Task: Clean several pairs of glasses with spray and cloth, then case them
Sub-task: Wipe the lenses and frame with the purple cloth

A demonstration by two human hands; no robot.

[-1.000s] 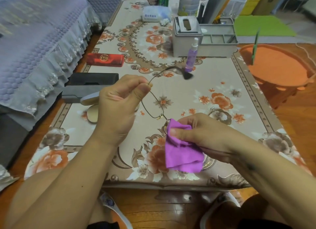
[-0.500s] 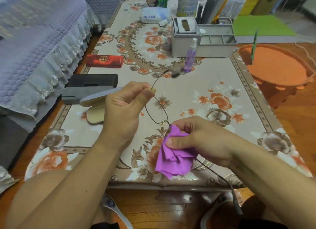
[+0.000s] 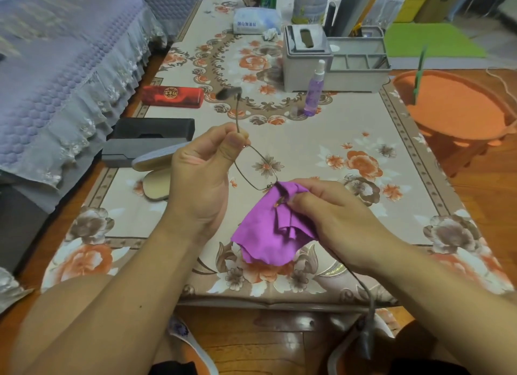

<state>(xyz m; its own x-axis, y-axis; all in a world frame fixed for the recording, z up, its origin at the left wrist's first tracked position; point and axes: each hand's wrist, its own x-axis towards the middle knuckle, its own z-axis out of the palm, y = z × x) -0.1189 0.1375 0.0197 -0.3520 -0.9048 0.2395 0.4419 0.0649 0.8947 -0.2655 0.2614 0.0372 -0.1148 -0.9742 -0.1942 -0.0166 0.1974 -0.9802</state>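
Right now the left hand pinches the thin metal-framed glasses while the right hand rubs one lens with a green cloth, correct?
Not quite: in the head view the cloth is purple, not green. The left hand does pinch the thin metal-framed glasses, and the right hand works the cloth.

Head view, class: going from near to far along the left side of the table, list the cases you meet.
Open beige case → grey case → black case → red case.
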